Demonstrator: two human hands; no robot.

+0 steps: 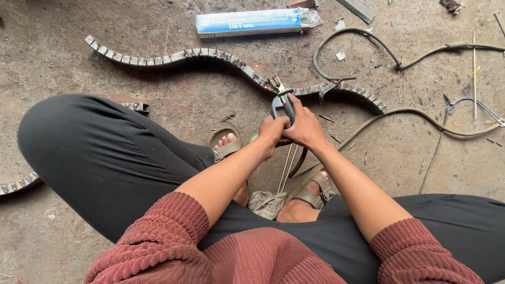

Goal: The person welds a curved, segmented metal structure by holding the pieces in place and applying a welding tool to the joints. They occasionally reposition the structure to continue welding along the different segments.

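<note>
Metal links made a long wavy strip [210, 55] that lay across the dusty concrete floor [173, 105]. Both hands were closed tight around the dark handles of a welding holder [282, 104]. The left hand [272, 134] gripped it from the near side, and the right hand [303, 126] wrapped over it, the two hands touching. The tip of the holder sat right on the wavy strip, near its middle bend. A blue box of welding rods [252, 22] lay on the floor beyond the strip, well apart from the hands. Thick cables [410, 113] curled on the floor to the right. The person sat with black trousers [105, 158], red knitted sleeves [163, 231] and brown sandals [223, 150], and some thin rods [286, 168] lay between the feet.
</note>
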